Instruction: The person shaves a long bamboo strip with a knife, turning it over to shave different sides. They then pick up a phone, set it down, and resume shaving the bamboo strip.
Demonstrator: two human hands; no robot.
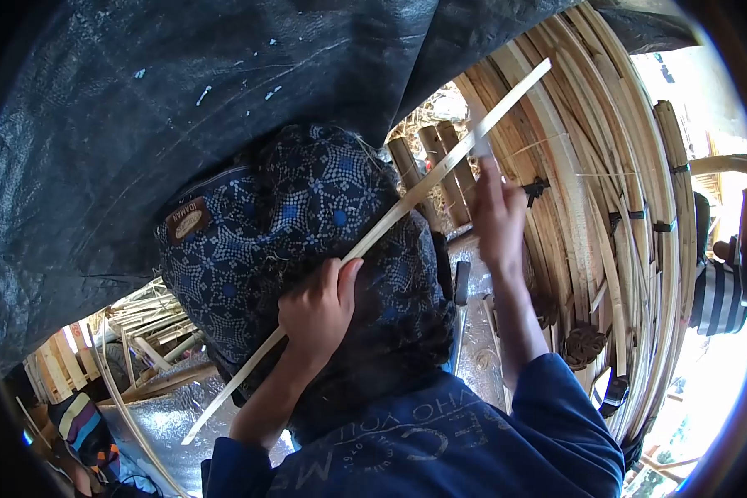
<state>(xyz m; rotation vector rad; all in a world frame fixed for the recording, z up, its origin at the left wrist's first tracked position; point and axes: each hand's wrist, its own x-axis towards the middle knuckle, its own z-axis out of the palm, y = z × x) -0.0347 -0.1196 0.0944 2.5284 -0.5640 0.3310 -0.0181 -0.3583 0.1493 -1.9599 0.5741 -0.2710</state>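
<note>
Left hand (316,309)'s curled round a flat pale wood strip (382,226), right hand (500,214) gripping a blurry knife (478,135), patterned cloth (282,241) underneath.

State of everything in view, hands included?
Left hand: closed on strip
Right hand: closed on knife
Pale strip: held slantwise, slightly bowed
Knife: blurred, at strip; contact unclear
Patterned cloth: rumpled, under strip
Long slats: bundled, dark ties
Dark sheet: creased
</note>
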